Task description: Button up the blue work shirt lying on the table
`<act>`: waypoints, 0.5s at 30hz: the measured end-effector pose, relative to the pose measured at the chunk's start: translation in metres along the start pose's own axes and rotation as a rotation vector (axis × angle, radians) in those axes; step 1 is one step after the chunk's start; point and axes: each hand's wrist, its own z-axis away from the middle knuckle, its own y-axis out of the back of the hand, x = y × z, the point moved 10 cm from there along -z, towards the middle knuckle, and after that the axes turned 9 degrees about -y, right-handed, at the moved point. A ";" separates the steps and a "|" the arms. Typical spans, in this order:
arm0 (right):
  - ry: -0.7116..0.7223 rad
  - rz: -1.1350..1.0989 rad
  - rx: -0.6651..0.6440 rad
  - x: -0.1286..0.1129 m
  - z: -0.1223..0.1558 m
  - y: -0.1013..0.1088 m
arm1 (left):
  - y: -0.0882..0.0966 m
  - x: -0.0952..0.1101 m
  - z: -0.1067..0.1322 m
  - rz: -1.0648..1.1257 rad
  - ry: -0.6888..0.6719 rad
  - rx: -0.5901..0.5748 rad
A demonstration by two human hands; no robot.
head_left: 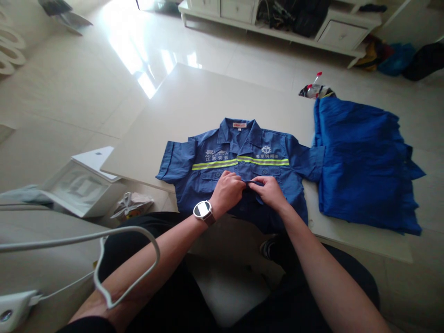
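Head view: blue shirt (248, 168) lies collar (255, 136) forward, long axis running fore-and-aft.

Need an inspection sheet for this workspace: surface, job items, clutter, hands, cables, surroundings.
Surface: pale tabletop, shirt spread across it.
Job items: blue short-sleeved shirt, collar away from the person; blue cloth pile to its right, overhanging the table edge.
Clutter: white box and clear-wrapped bundle left of the table.
Hands: left hand and right hand both pinch the shirt front.
Cables: thick white cable crosses the left forearm in view; contact unclear.
Surroundings: white cabinet beyond, tiled floor.
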 end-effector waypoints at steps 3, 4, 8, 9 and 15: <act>-0.077 -0.031 0.007 0.009 -0.003 -0.001 | 0.000 0.008 0.001 -0.046 -0.066 -0.011; -0.092 -0.034 0.016 0.012 -0.004 -0.002 | -0.001 0.010 0.001 -0.056 -0.076 -0.018; -0.028 0.100 0.254 0.013 -0.004 0.016 | -0.002 0.018 0.002 -0.063 -0.093 -0.050; -0.006 0.141 0.346 0.012 -0.002 0.025 | -0.002 0.019 0.002 -0.058 -0.094 -0.052; -0.025 0.108 0.518 0.010 -0.001 0.076 | -0.003 -0.002 0.003 0.031 -0.018 -0.088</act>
